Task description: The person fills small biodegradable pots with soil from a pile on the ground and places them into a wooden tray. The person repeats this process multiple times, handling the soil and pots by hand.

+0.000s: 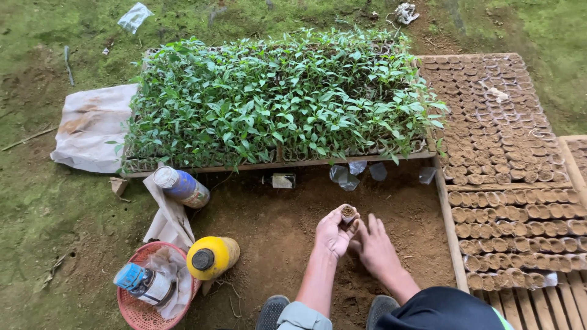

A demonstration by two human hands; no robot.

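My left hand (334, 233) is raised a little above the brown soil bed (275, 226) and grips a small plastic pot (348, 214) filled with soil, its mouth facing up. My right hand (374, 247) lies just to the right of it, palm down with fingers spread, resting on the loose soil and touching the left hand near the thumb. It holds nothing that I can see. Directly ahead stands a dense bed of green seedlings (278, 101).
Rows of soil-filled pots (507, 214) fill wooden-framed beds (449, 226) on the right. A few empty clear pots (351, 174) lie by the seedling bed. On the left are a yellow bottle (211, 256), a blue-labelled can (181, 186), a red basket (137, 308) and a white sack (92, 125).
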